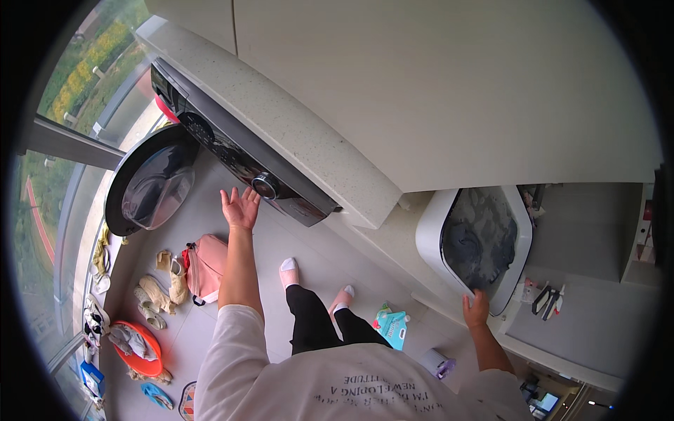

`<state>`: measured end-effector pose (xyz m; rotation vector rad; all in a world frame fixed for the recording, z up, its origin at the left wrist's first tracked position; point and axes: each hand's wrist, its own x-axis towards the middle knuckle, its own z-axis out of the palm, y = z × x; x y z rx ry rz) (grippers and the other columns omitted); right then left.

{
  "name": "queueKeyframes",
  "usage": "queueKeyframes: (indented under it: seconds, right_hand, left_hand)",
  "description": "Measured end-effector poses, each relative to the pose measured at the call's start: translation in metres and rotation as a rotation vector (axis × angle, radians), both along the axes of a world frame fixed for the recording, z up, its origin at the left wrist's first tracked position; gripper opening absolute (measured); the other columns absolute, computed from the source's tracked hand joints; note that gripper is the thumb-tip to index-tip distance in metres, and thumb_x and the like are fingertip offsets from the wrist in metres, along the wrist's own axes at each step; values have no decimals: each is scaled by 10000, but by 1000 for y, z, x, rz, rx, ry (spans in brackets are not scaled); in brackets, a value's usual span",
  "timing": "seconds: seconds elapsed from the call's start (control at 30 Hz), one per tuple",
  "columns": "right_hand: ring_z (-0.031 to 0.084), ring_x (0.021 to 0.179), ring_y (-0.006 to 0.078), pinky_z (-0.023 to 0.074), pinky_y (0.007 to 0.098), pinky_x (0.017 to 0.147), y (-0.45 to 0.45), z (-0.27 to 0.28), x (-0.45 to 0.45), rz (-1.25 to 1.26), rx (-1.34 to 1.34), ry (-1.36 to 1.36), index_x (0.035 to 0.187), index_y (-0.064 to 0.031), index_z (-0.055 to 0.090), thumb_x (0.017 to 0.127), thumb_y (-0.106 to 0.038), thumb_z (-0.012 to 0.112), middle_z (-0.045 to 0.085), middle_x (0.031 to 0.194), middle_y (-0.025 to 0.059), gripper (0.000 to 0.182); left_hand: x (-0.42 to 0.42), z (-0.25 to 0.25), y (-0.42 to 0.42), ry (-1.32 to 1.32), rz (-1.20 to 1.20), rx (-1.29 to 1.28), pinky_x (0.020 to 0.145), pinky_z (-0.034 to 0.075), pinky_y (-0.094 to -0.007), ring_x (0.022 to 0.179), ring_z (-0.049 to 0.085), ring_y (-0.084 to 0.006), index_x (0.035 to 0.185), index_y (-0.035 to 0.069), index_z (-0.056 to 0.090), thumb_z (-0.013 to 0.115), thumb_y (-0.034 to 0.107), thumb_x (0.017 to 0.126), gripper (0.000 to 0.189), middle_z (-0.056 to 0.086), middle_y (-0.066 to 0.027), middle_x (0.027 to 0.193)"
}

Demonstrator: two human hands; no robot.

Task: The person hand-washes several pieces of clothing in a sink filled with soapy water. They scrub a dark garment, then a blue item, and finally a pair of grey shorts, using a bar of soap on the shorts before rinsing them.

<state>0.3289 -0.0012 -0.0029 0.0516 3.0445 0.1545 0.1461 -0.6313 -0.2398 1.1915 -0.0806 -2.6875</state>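
Note:
My left hand (240, 208) is raised, palm up with fingers spread, near the round dial of a dark front-loading washing machine (231, 152). It holds nothing. The machine's round glass door (155, 181) stands open to the left of that hand. At the right, my right hand (476, 308) grips the near corner of the rim of a white sink (433, 231). Cloudy water fills the sink, and dark wet cloth (466, 242) lies in it.
A pink backpack (208, 268), shoes (152, 294) and a red basin (152, 350) holding cloth are on the floor at left. A turquoise pouch (392, 326) and a clear-and-purple container (437, 363) lie behind my right foot. A speckled counter (295, 131) runs above the machine.

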Motion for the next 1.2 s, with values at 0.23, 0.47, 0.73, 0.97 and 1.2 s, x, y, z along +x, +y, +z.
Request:
queueKeyframes:
  seconds: [0.23, 0.47, 0.73, 0.97, 1.2]
  right_hand:
    - [522, 870, 354, 430, 429, 754, -7, 15, -2, 70, -64, 118, 1024, -60, 532, 781, -195, 648, 553, 933, 145, 301]
    - [602, 801, 282, 470, 375, 740, 29, 8, -18, -302, -938, 140, 1055, -69, 582, 847, -209, 638, 585, 977, 121, 257]
    - [230, 1314, 424, 197, 537, 1070, 97, 16, -60, -121, -106, -62, 1418, -216, 286, 620, -434, 792, 222, 1457, 190, 970]
    - [456, 1185, 391, 305, 508, 996, 188, -15, -92, 26, -287, -361, 1356, -194, 376, 687, -367, 755, 363, 1383, 221, 787]
    - [615, 861, 249, 457, 324, 759, 210, 5, -104, -441, -1183, -128, 983, -16, 602, 771, -304, 692, 643, 898, 123, 368]
  left_hand:
    - [120, -2, 140, -211, -1306, -606, 889, 402, -373, 1046, 554, -232, 1278, 118, 437, 503, 377, 895, 467, 567, -72, 1184]
    - [83, 237, 269, 937, -1901, -767, 909, 422, -297, 975, 569, -158, 1051, 49, 633, 537, 207, 913, 231, 638, -55, 1010]
    - [2, 246, 443, 1006, -1236, -2442, 984, 368, -446, 1198, 445, -301, 1287, 124, 465, 689, 352, 777, 602, 444, -149, 1297]
    - [-26, 244, 523, 664, -1934, -2528, 933, 407, -472, 1146, 491, -310, 1300, 187, 433, 731, 378, 701, 696, 445, -125, 1281]
    - [-42, 237, 479, 484, -1583, -2231, 855, 463, -378, 1017, 567, -312, 1123, 92, 555, 774, 219, 634, 551, 564, -150, 1083]
